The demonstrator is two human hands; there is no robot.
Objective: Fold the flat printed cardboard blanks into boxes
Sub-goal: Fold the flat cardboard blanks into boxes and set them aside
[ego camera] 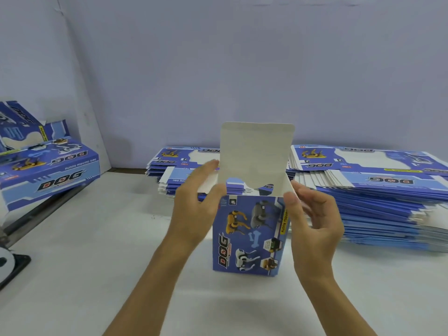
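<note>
A half-formed blue printed cardboard box stands upright on the white table, its white-lined top flap raised vertically. The left hand pinches the left side flap at the box's upper left corner, thumb toward the camera; the right hand grasps the upper right corner, thumb on the near face and fingers curled behind. Two stacks of flat blue printed blanks lie behind, one at centre and one at right. Finished blue boxes sit at far left
</note>
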